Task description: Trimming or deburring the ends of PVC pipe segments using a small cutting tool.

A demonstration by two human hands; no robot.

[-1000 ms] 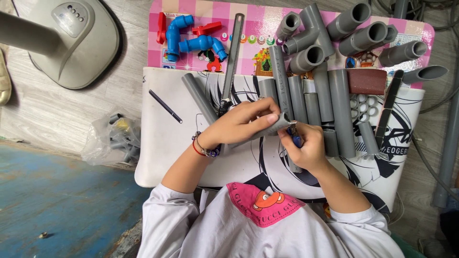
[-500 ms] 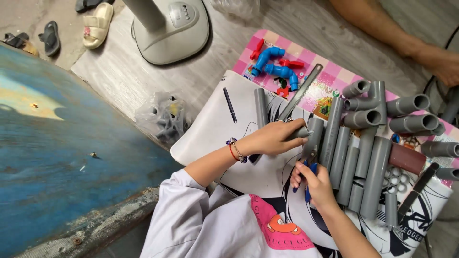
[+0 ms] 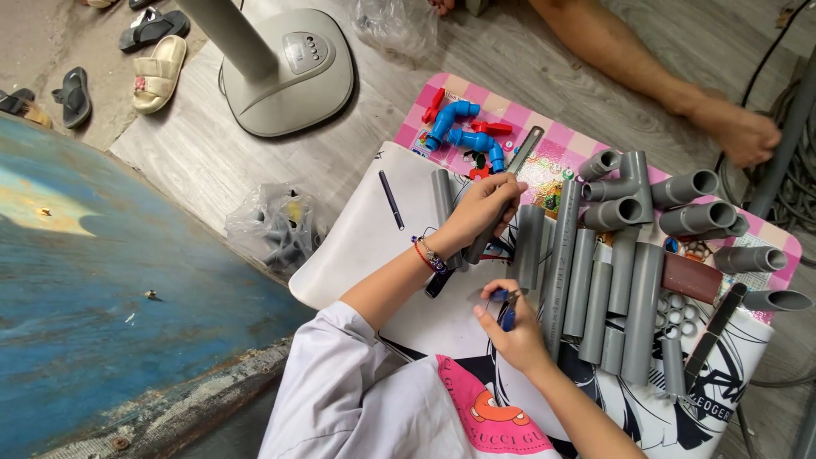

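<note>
Now left hand (image 3: 481, 208) grips grey pipe (image 3: 503, 194) — right hand (image 3: 508, 327) (below it) pinches blue pen (image 3: 507, 309).

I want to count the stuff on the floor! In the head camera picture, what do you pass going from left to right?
Cream sandal → fan base → black pen → blue pipe fittings → left hand on a metal ruler → grey pipes in a row → brown block → another person's foot.
</note>
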